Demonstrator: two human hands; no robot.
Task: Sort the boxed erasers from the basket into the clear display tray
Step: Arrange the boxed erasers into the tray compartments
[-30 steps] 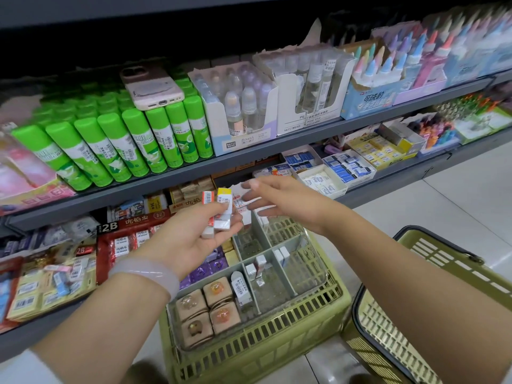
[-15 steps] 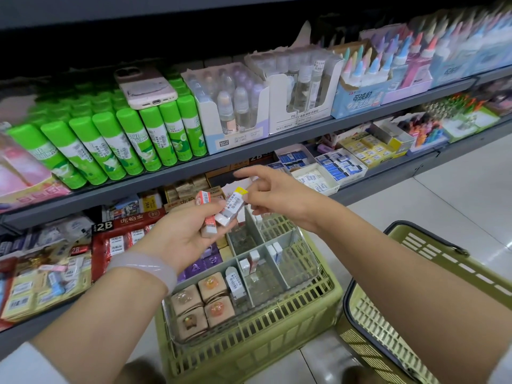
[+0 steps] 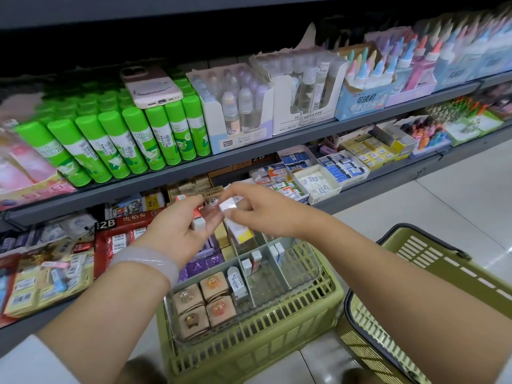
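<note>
Head view. L hand (image 3: pixel 177 231) curled round a small boxed eraser (image 3: pixel 198 221) w/ red-and-white wrap, white end facing the camera, long axis approx. running away from the viewer. R hand (image 3: pixel 260 209) pinches a second, white boxed eraser (image 3: pixel 227 207) at thumb and forefinger tips; box blurred, axis can't be read for sure. Both hands sit just beside each other, above the far-left end of the clear display tray (image 3: pixel 310 278), which rests on a green crate (image 3: pixel 277 336). Green basket (image 3: pixel 432 273) lies near right. Key relation: tray compartments lie below and nearer than both grips; R hand is closer to the open middle and right cells, so it prob. lowers first, toward the viewer.
</note>
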